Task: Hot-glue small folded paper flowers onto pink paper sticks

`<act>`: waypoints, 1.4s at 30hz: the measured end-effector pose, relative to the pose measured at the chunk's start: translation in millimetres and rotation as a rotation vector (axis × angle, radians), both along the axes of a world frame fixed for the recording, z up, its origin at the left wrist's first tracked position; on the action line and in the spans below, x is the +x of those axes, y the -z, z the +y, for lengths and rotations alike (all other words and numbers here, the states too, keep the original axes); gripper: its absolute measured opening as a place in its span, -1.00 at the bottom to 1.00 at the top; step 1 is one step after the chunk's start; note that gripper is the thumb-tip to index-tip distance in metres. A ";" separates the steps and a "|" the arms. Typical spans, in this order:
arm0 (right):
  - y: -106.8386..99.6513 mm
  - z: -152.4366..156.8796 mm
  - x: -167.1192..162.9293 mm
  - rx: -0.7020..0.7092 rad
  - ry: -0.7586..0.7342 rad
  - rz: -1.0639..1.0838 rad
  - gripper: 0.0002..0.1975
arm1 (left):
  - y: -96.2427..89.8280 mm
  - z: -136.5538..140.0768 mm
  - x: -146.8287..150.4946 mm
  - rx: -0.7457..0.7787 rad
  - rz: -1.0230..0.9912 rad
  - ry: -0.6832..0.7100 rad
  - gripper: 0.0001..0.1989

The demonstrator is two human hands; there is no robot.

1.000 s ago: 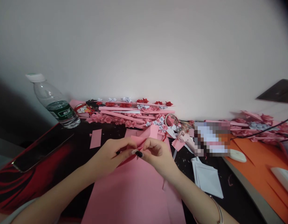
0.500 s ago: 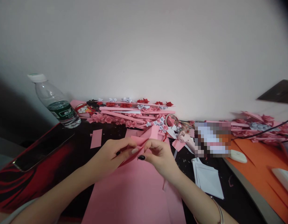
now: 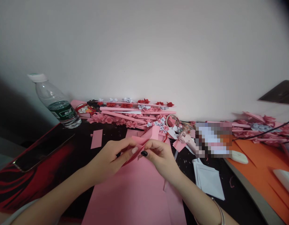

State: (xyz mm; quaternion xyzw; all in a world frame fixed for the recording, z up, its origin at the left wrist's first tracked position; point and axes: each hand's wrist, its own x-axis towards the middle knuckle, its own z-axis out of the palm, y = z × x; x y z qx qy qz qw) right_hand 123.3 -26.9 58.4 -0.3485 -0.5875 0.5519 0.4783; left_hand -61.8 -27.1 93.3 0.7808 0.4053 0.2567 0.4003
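Observation:
Between my two hands is a piece of folded pink paper (image 3: 140, 144), held up over the table. My left hand (image 3: 117, 154) pinches its left side between thumb and fingers. My right hand (image 3: 159, 154) grips the right edge, thumb and curled fingers pressed together close to the left thumb. Part of the folds is hidden behind my fingers. Beneath both hands lies a large pink sheet (image 3: 135, 195). Just behind them are more pink paper pieces (image 3: 155, 132) and a heap of pink paper flowers (image 3: 109, 118).
A water bottle (image 3: 61, 104) stands at the left, near a dark phone (image 3: 43, 153). To the right lie white paper squares (image 3: 210, 179), a pale pink glue gun (image 3: 188, 140), a white mouse (image 3: 239, 157) and orange sheets (image 3: 246, 156). A wall rises behind the table.
My right thumb has shifted slightly up and inward against the folded paper, and my left thumb has tilted a little. Everything else stays where it was.

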 end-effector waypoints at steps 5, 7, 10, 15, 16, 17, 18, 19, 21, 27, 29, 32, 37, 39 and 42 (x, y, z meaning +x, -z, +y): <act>-3.6 -5.8 -3.6 0.018 0.060 -0.048 -0.80 | 4.5 -2.4 2.3 0.074 0.043 -0.002 -0.77; -5.5 -7.6 -5.4 0.013 0.074 -0.037 -0.79 | 8.0 -2.3 2.7 0.117 0.028 0.019 -0.82; -6.6 -8.6 -6.2 0.008 0.067 -0.031 -0.79 | 12.4 -1.0 1.9 0.149 0.004 0.032 -0.85; -3.4 -7.7 -3.2 0.024 0.054 -0.071 -0.82 | 10.6 -0.8 0.7 0.113 0.024 0.010 -0.81; -2.6 -7.3 -2.6 0.027 0.048 -0.073 -0.82 | 8.7 -1.3 0.9 0.099 0.033 0.006 -0.80; -1.8 -6.7 -2.2 0.030 0.043 -0.074 -0.83 | 6.6 -1.8 1.1 0.080 0.042 0.002 -0.79; -1.3 -6.1 -1.9 0.029 0.038 -0.074 -0.84 | 4.7 -2.2 1.3 0.060 0.050 -0.002 -0.78; -1.0 -5.4 -1.7 0.024 0.033 -0.072 -0.86 | 3.2 -2.5 1.3 0.043 0.053 -0.004 -0.76; -1.2 -4.3 -1.8 0.009 0.020 -0.055 -0.88 | 1.9 -2.6 0.7 0.040 0.047 -0.006 -0.75; -0.3 -3.9 -3.3 -0.021 -0.022 -0.027 -0.90 | 6.8 -1.4 -2.2 0.107 0.031 -0.017 -0.86; 1.8 -3.6 -3.7 -0.032 -0.013 -0.020 -0.87 | 7.3 -1.5 -2.5 0.099 0.017 -0.025 -0.88; 4.2 -2.5 -4.0 -0.036 -0.002 -0.004 -0.82 | 6.0 -1.8 -3.1 0.086 0.023 -0.032 -0.85; 2.7 -2.2 -4.3 -0.068 -0.029 0.022 -0.82 | 5.9 -2.0 -6.0 0.077 0.062 -0.034 -0.81; 1.5 -2.4 -4.4 -0.091 -0.040 0.024 -0.83 | 8.3 -1.8 -7.8 0.098 0.055 -0.052 -0.83; 0.1 -2.4 -4.4 -0.091 -0.022 -0.005 -0.80 | 14.4 -2.2 -11.1 0.152 0.068 -0.113 -0.86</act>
